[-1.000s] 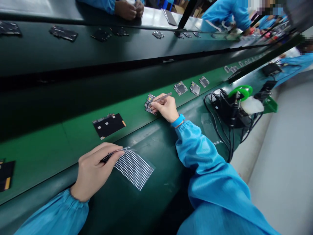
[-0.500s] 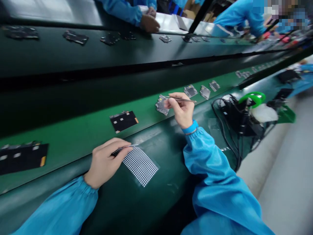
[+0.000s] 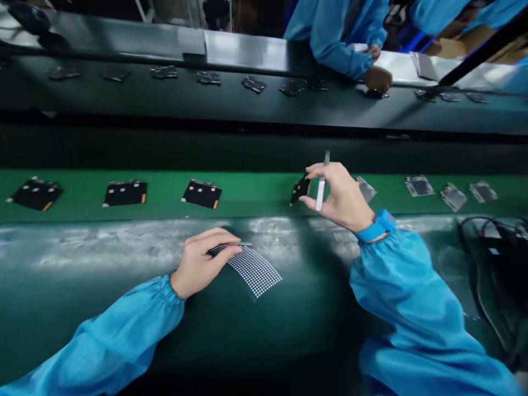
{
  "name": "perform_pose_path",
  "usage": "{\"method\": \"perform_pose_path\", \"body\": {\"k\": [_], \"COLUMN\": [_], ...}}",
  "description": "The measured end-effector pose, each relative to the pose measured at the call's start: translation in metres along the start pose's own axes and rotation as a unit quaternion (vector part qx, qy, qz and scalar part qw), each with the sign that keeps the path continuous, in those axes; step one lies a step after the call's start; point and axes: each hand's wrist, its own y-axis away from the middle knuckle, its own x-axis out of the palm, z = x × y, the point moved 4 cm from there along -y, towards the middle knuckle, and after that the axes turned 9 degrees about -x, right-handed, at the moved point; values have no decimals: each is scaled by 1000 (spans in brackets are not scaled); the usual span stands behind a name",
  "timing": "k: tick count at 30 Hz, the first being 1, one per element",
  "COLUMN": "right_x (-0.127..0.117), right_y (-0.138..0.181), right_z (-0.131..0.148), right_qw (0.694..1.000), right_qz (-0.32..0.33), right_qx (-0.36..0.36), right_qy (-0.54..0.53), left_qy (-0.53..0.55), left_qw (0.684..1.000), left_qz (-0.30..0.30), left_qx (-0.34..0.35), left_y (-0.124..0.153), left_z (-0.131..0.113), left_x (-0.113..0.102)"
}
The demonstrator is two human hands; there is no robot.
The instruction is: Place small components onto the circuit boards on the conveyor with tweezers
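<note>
Tilted up since the earlier frame: one board, at the green belt.
Three dark boards, seemingly done; left hand pinching one dotted sheet; right hand grasping the tilted board, not yet laid flat, and one tweezers; four pale boards, seemingly left to do.

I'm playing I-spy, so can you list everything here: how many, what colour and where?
Green strip: one, green, across middle
Black boards: three, black, strip's left
Silvery boards: four, grey, strip's right
Held board: one, black, right hand
Slim tool: one, silver, right hand
Dotted sheet: one, white dots, in left hand
Far boards: too blurred to count, dark, behind
Cables: uncountable, black, right edge
Co-workers' sleeves: several, blue, top right
Wristband: one, blue, right wrist
Wearer's sleeves: two, blue, lower half
Hands: two, bare, centre
</note>
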Motion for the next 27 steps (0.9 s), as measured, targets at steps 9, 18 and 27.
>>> {"method": "perform_pose_path", "body": {"k": [9,18,27], "right_x": [163,133,246], "right_y": [-81,-146,-197], "right_z": [82,110,160], "right_qw": [991,994,974], "right_qz": [126,83,198], "right_qx": [-27,-64,-109], "right_qy": [-31,-26,-29], "left_qy": [-48,2,2], "left_qw": [993,994,990], "left_qz": [-80,-79,-103], "left_qx": [-67,-80,-93], "left_y": [43,55,72], "left_z": [39,56,73], "left_x": [-77,-102,-133]}}
